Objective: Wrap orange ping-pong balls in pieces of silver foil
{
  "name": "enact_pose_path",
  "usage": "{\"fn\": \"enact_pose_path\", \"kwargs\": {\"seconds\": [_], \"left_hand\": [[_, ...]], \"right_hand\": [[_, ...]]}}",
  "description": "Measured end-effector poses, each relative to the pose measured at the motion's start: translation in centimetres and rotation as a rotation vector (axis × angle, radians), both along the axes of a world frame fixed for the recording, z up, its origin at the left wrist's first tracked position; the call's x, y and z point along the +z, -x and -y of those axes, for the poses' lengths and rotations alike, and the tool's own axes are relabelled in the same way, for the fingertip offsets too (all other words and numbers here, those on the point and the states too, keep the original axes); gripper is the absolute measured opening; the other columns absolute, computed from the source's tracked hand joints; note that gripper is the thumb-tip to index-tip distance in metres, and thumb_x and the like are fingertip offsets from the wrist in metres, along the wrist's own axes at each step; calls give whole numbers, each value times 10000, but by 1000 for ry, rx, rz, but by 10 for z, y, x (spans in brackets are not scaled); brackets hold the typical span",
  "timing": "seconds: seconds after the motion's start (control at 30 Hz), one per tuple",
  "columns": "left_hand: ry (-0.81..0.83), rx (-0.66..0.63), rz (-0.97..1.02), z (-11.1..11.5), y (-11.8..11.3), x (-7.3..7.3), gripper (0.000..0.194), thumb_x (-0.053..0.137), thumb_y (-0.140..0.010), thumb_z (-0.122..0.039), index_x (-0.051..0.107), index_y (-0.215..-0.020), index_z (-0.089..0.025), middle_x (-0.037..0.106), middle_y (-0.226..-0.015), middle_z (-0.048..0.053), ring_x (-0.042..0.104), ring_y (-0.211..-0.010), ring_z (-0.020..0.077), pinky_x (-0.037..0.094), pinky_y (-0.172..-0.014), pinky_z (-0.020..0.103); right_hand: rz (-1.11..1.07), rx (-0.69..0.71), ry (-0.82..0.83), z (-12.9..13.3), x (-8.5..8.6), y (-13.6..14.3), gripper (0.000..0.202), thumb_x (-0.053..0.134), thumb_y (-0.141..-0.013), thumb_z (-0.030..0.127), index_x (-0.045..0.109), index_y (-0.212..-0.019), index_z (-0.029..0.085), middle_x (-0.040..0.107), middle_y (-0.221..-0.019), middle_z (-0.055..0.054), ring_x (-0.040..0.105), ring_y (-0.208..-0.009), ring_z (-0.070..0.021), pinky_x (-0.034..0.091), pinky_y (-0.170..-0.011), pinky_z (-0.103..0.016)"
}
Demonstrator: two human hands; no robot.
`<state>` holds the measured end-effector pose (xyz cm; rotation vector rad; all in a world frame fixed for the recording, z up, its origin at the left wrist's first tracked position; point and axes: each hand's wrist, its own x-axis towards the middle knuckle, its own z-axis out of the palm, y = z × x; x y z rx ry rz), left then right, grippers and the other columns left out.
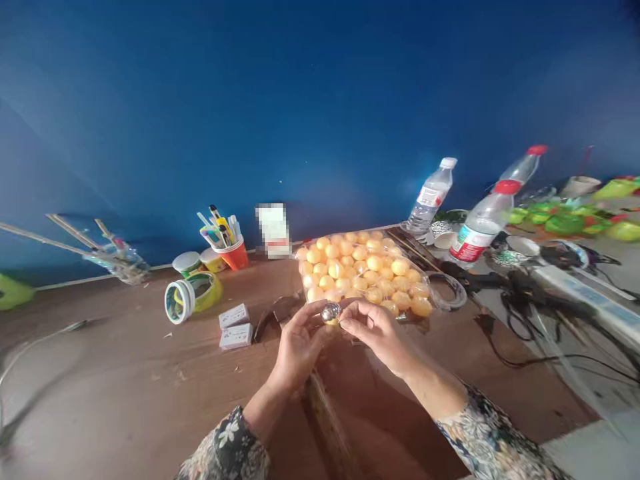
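Near the middle of the table, my left hand (298, 343) grips a small shiny silver ball (331, 313) between thumb and fingers. My right hand (375, 328) is pinched closed at the ball's right side; what its fingertips hold, if anything, is too small to make out. Just beyond both hands lies a clear bag of orange balls (360, 270). Two small white boxes (235, 337) rest left of my left hand, with a dark curved object (273, 317) between them and that hand.
An orange cup of pens (234, 255), a yellow tape roll (210, 291) and lidded tubs (187, 263) stand at the left. Bottles (477, 233), a clear tape roll (449, 292), black cables (520, 313) and a power strip (590, 297) occupy the right. A blue wall rises behind.
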<state>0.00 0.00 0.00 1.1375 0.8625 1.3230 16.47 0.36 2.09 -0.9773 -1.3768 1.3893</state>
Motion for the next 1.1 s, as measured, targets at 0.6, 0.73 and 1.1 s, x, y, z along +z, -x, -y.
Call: {"fn": "enact_pose_path", "kwargs": {"seconds": [0.6, 0.73, 1.1], "left_hand": [[-21, 13, 6, 2, 1, -6, 330, 724, -757, -153, 640, -1074, -180, 719, -1085, 90, 677, -990, 221, 535, -854, 317], [-31, -7, 11, 2, 1, -7, 341, 717, -769, -163, 628, -1097, -173, 716, -1101, 102, 673, -1008, 227, 535, -863, 326], [-21, -46, 11, 4, 3, -4, 355, 705, -786, -171, 598, -1124, -176, 739, -1048, 100, 693, -956, 213, 546, -832, 318]], "right_hand": [[-35, 15, 115, 2, 1, 2, 278, 699, -772, 431, 600, -743, 173, 570, -799, 8, 478, -650, -108, 403, -595, -225], [-30, 15, 102, 2, 0, 2, 273, 686, -793, 418, 587, -732, 171, 525, -703, 30, 445, -623, -100, 371, -580, -215], [3, 21, 99, 3, -2, 1, 247, 667, -807, 422, 601, -772, 186, 557, -737, 15, 489, -691, -132, 416, -633, -235]]}}
